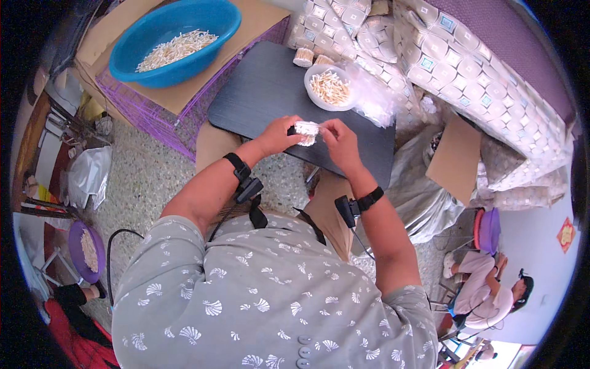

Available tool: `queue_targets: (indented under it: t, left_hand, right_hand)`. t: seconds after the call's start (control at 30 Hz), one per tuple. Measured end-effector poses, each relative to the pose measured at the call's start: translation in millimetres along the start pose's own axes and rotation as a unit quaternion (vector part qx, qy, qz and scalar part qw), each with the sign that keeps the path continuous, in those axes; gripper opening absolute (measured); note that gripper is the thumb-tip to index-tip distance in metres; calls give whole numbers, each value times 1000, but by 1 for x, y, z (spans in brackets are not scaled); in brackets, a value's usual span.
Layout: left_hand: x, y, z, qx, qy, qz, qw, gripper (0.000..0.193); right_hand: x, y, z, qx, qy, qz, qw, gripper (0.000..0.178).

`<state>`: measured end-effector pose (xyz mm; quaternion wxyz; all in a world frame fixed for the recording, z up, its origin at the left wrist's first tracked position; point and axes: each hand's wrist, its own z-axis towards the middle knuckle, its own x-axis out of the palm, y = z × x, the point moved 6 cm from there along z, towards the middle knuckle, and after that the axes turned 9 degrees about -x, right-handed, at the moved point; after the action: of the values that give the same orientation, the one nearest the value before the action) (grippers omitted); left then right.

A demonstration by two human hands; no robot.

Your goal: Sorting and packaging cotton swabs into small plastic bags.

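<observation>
Above the near edge of the dark board (258, 92), the left hand (276, 136) and right hand (339, 142) pinch a small bundle of pale sticks (306, 131) between them, seemingly mid-bundling; the next move likely calls for a steady grip while it is secured.

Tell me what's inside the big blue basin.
The blue basin holds a loose heap of small pale sticks spread over its bottom. Whatever lies beneath that heap is covered and cannot be seen.

Setting: a home used for piecework. Indicators: a patterned upholstered sofa (467, 67), a speckled terrazzo floor (141, 178), a small dark tabletop (258, 92), and a blue plastic basin (175, 38) of pale sticks on flattened cardboard (184, 92).
</observation>
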<state>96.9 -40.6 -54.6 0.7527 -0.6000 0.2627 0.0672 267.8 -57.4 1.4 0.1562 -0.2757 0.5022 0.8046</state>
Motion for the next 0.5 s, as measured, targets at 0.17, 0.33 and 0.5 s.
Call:
queue_targets:
  t: [0.17, 0.33, 0.5]
  left_hand:
    - [-1, -14, -4, 14, -6, 11, 1000, 45]
    - [5, -4, -3, -17, 9, -47, 999, 45]
    - [7, -6, -3, 36, -6, -9, 999, 42]
  right_hand:
    - [19, -24, 3, 40, 27, 99, 994, 18]
    - [22, -19, 4, 66, 10, 159, 985, 22]
    - [24, -8, 5, -4, 13, 148, 989, 30]
